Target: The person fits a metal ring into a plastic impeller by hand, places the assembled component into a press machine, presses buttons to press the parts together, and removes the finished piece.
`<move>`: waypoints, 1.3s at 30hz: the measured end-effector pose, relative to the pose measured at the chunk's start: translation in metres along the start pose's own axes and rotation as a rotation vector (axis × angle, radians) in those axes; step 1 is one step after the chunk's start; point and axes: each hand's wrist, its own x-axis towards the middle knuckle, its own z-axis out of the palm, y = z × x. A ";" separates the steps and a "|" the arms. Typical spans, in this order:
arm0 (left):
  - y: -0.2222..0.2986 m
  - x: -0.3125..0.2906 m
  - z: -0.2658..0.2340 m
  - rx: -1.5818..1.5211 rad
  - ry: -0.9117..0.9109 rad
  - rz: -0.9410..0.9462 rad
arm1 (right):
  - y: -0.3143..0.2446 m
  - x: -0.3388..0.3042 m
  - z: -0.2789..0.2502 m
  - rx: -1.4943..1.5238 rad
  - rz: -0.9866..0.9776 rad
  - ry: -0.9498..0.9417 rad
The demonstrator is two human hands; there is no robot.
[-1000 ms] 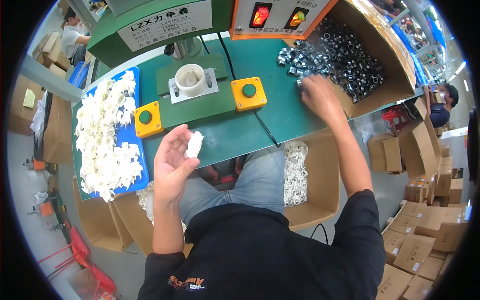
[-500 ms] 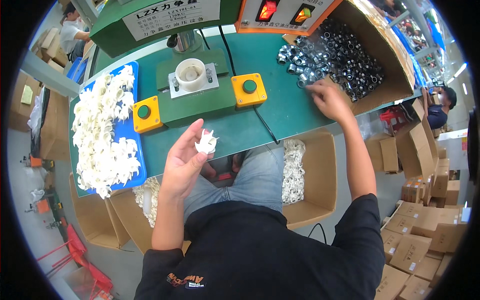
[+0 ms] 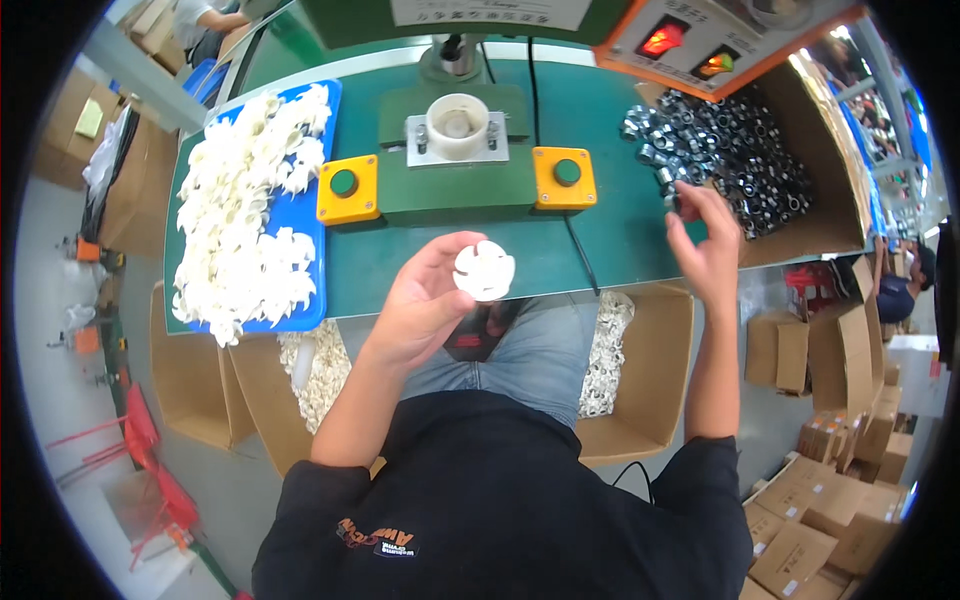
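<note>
My left hand (image 3: 425, 305) pinches a white part (image 3: 485, 271) at the worktop's (image 3: 380, 275) front edge; right hand (image 3: 714, 250) curls by metal rings (image 3: 728, 150), grip unclear.

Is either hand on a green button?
No, the left hand holds a white part and the right hand is at the metal rings.

Bright, even light, bent by a fisheye lens
We see black corners, curving edges, glints on the metal rings (image 3: 690, 138), 1 glowing red switch (image 3: 662, 40), and white parts (image 3: 225, 215) washed pale.
</note>
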 end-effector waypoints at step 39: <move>0.065 -0.002 0.011 0.726 0.384 0.402 | -0.137 0.103 0.115 0.671 0.207 -0.233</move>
